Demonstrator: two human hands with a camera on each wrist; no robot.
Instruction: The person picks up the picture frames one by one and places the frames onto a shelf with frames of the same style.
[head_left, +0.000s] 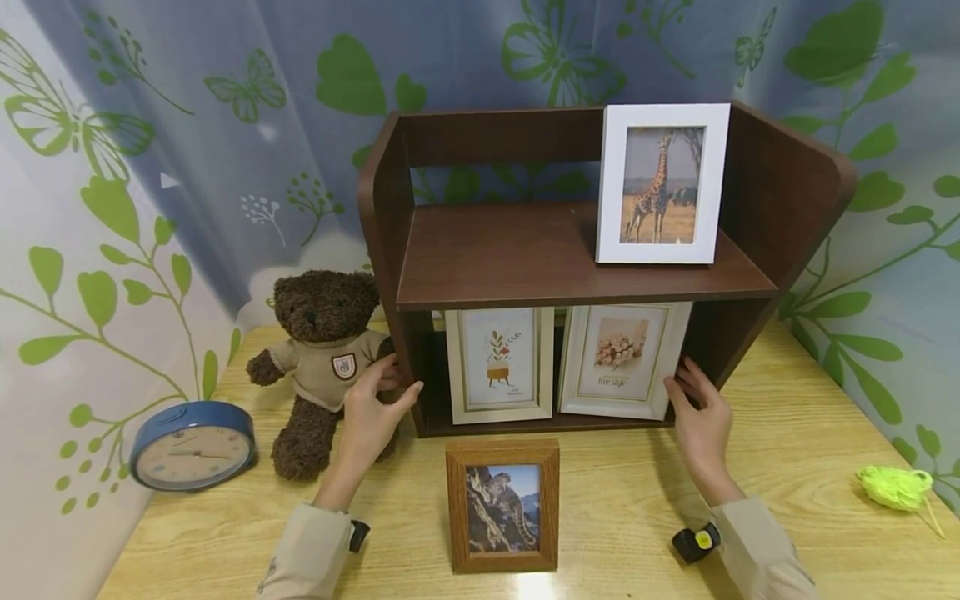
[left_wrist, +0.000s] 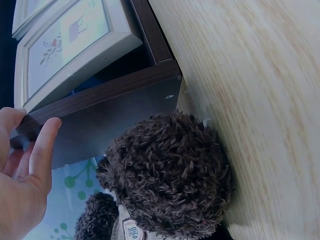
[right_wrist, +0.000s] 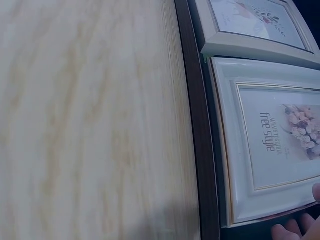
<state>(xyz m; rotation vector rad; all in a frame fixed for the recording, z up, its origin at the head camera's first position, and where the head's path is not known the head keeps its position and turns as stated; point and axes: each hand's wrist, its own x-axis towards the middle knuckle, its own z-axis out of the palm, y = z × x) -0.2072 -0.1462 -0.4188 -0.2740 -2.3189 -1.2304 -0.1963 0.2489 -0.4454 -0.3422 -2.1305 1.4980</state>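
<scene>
A dark brown two-tier shelf [head_left: 480, 250] stands on the table. My left hand [head_left: 373, 412] holds the front edge of its left side panel, low down, beside the teddy bear. On the lower tier lean a cream picture frame [head_left: 546, 367] with a plant print and a white picture frame [head_left: 573, 400] with a flower print, side by side. At the white frame's right edge, my right hand [head_left: 703, 421] pinches it between thumb and fingers; some fingertips are hidden. Up on the top tier, a white giraffe picture frame [head_left: 611, 183] stands at the right.
A brown wooden picture frame [head_left: 504, 454] stands in front of the shelf. The brown teddy bear [head_left: 318, 367] sits against its left side, with a blue clock [head_left: 197, 454] farther left. Neon yellow yarn [head_left: 894, 487] lies at the table's right. A patterned curtain [head_left: 465, 50] hangs behind.
</scene>
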